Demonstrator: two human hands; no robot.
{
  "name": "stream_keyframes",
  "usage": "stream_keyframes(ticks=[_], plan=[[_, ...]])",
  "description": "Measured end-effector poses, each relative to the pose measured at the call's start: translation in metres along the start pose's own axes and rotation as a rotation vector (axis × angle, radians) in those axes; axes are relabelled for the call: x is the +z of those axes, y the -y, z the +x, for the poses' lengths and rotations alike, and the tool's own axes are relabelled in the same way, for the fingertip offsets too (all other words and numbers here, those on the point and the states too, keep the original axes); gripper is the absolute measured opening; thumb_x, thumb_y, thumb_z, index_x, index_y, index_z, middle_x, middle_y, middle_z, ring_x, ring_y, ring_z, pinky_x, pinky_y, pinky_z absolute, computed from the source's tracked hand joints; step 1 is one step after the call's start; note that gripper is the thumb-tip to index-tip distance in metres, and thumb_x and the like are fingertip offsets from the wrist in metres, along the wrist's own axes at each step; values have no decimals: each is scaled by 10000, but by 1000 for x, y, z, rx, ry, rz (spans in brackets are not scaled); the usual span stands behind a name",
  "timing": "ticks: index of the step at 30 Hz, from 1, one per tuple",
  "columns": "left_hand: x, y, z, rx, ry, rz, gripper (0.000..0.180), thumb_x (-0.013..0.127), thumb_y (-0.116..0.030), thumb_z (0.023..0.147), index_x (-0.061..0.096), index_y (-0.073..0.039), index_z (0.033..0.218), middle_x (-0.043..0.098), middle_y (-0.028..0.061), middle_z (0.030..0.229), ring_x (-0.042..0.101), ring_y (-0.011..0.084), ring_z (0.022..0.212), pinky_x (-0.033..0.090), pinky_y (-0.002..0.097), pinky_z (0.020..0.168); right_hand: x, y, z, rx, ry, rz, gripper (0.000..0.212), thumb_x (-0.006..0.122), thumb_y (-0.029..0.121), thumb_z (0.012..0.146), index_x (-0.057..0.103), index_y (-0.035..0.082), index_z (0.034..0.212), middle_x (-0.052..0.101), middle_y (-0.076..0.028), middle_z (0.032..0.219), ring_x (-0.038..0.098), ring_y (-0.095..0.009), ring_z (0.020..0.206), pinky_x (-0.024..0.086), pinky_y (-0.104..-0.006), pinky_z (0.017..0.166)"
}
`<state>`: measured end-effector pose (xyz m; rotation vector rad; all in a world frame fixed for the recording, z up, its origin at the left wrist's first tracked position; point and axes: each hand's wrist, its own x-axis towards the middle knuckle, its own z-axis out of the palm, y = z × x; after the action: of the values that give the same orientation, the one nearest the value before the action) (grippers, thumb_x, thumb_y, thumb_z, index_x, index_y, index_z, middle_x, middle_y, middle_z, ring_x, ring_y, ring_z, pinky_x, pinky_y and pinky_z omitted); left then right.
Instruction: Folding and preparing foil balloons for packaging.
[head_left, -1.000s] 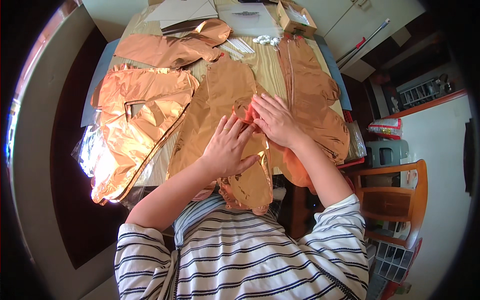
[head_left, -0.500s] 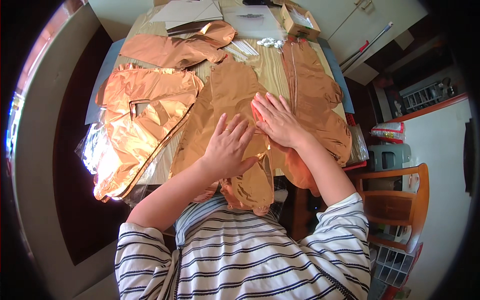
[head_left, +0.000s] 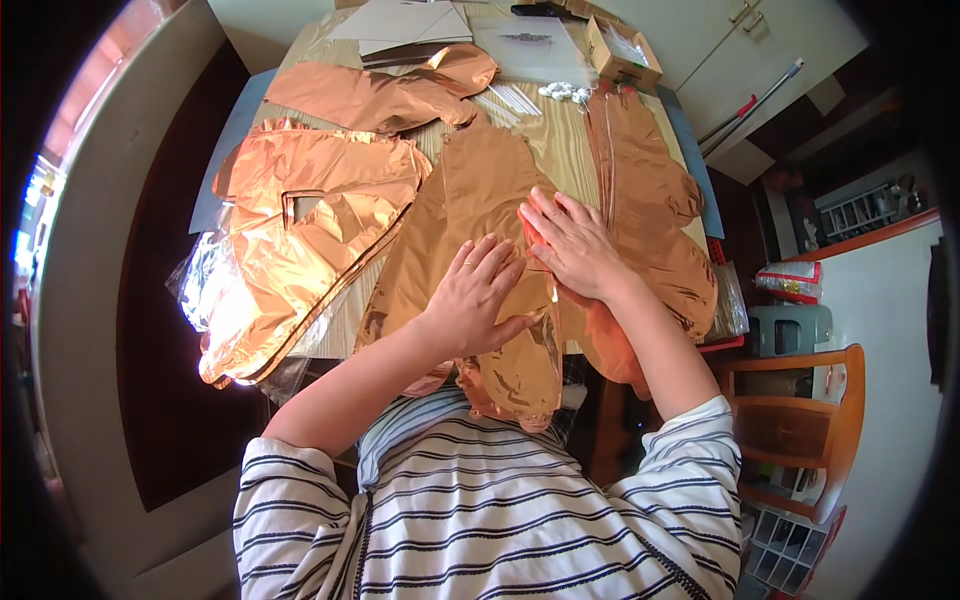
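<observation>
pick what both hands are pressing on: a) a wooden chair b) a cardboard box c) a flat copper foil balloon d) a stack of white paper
c: the left hand and right hand lie flat, side by side, on the foil balloon spread on the table.

Looking like home dining room: wooden table (head_left: 560,150) sitting beside white cupboards (head_left: 760,50), wooden chair (head_left: 805,420) standing off table's right edge, broom (head_left: 750,100) leaning against cupboards, cluttered shelf (head_left: 850,210) nearby.
</observation>
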<state>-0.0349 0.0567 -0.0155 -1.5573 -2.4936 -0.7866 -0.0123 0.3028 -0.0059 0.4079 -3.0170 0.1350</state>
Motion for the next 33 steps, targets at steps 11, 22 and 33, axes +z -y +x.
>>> stream_keyframes(ticks=[11,22,33], plan=[[-5,-3,-4,1,15,-30,735,740,-457,861,506,-26,1408,462,233,1475,394,446,1418,316,569,1173,10,10,-19,111,-88,2,658,501,420,1036,381,25,1549,367,-178,1614,352,-354,1466,260,-470,1202],[-4,-2,-3,7,21,-28,740,695,-494,872,515,-9,1402,468,230,1468,384,438,1427,290,564,1193,5,8,-16,114,-19,7,632,501,466,1025,384,179,1576,343,-197,1617,308,-359,1491,238,-499,1206],[-12,-2,-6,-1,88,53,751,692,-503,877,505,-50,1447,464,212,1508,395,412,1434,274,555,1201,-6,4,-11,148,111,-43,703,429,598,1020,298,255,1620,218,-212,1668,216,-371,1525,185,-510,1225]])
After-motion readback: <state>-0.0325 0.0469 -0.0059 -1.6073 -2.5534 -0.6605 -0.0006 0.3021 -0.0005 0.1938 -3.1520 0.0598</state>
